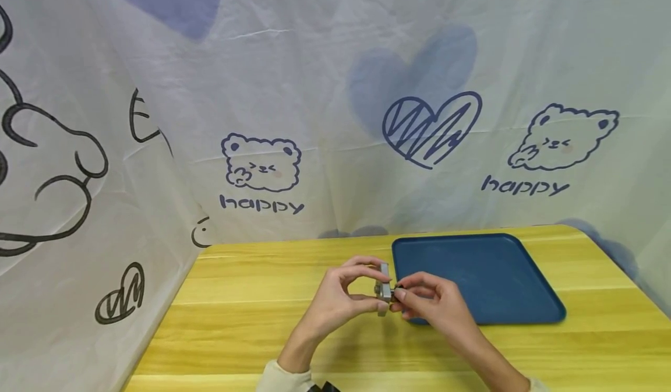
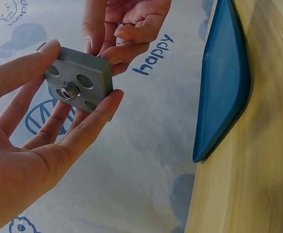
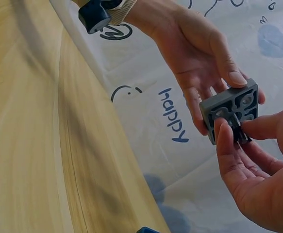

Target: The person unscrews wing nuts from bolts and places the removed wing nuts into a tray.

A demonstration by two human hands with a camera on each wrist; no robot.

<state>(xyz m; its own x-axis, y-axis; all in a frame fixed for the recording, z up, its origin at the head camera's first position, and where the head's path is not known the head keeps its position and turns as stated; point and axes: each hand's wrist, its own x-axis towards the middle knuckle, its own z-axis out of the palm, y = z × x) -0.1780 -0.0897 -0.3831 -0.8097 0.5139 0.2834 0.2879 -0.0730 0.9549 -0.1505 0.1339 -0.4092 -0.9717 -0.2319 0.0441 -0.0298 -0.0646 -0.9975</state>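
Block (image 2: pixel 73 74), gray and metal-looking, aloft over the surface (image 1: pixel 246 322) near the blue tray (image 1: pixel 482 275), pinched by its edges in left grip (image 1: pixel 338 293), by a small dark piece (image 3: pixel 239 132) in right grip (image 1: pixel 435 300). Likely stiff, somewhat weighty, smooth enough to slip; best taken by opposite edges, clear of the bolt head (image 2: pixel 70 91).

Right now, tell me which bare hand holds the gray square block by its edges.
The left hand: it spans the gray square block edge to edge, whereas the right hand pinches the small dark piece at the block's face.
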